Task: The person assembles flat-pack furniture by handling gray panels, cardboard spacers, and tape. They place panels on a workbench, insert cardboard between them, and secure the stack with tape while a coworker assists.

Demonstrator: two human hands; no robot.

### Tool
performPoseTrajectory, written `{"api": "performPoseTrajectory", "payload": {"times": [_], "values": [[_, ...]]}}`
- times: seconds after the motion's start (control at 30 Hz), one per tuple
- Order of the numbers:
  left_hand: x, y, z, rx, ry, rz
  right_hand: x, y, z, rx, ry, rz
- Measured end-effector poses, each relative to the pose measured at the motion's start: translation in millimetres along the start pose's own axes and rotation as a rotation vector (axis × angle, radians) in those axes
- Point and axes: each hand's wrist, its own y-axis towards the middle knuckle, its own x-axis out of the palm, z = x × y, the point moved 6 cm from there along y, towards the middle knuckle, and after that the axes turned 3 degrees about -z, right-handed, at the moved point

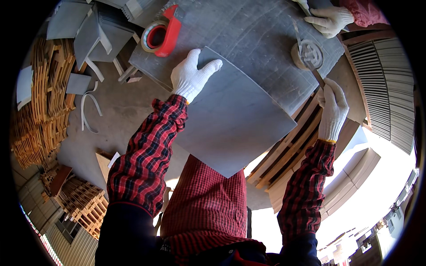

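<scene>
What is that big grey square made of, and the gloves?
The grey sheet looks like matte cardboard or fibreboard: flat, thin-edged, dull with faint scuffs; which one is hard to tell. The glove on the left hand and the right hand looks like white knitted cotton, soft and ribbed at the cuffs.

Daylight, strong. Lower right overexposed: ground and pale boards [355, 173] blown to white. Grey slab [235, 119] evenly lit, soft shadows. Heavy fisheye: straight edges bow toward rim, black vignette surrounds circular field. Centre sharp; rim detail softer, smeared.
</scene>
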Motion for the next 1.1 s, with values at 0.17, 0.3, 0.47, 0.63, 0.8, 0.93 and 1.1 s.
{"api": "performPoseTrajectory", "payload": {"times": [0.17, 0.3, 0.47, 0.63, 0.8, 0.93, 1.1], "values": [[0.2, 0.4, -1.1, -0.002, 0.002, -0.011, -2.2, 1.5, 8.0, 0.031, 0.082, -0.001], [1.1, 0.4, -2.8, -0.027, 0.027, -0.025, -1.5, -0.4, 6.9, 0.036, 0.091, 0.025], [1.4, -0.6, -1.1, -0.017, 0.019, -0.057, 3.8, 6.1, -12.9, -0.072, -0.057, 0.028], [-3.2, -2.9, 3.4, -0.043, 0.023, -0.081, 5.6, 8.0, -13.7, -0.056, -0.059, -0.002], [-0.2, -1.7, 0.2, -0.04, 0.031, -0.052, 0.0, 1.1, -0.5, 0.045, 0.057, 0.01], [1.2, -1.4, -0.9, -0.041, 0.01, -0.06, -3.9, -6.3, 10.8, 0.068, 0.132, 0.038], [0.0, -3.5, 0.7, -0.053, 0.002, -0.09, -3.5, -7.2, 13.8, 0.038, 0.1, 0.045]]}}
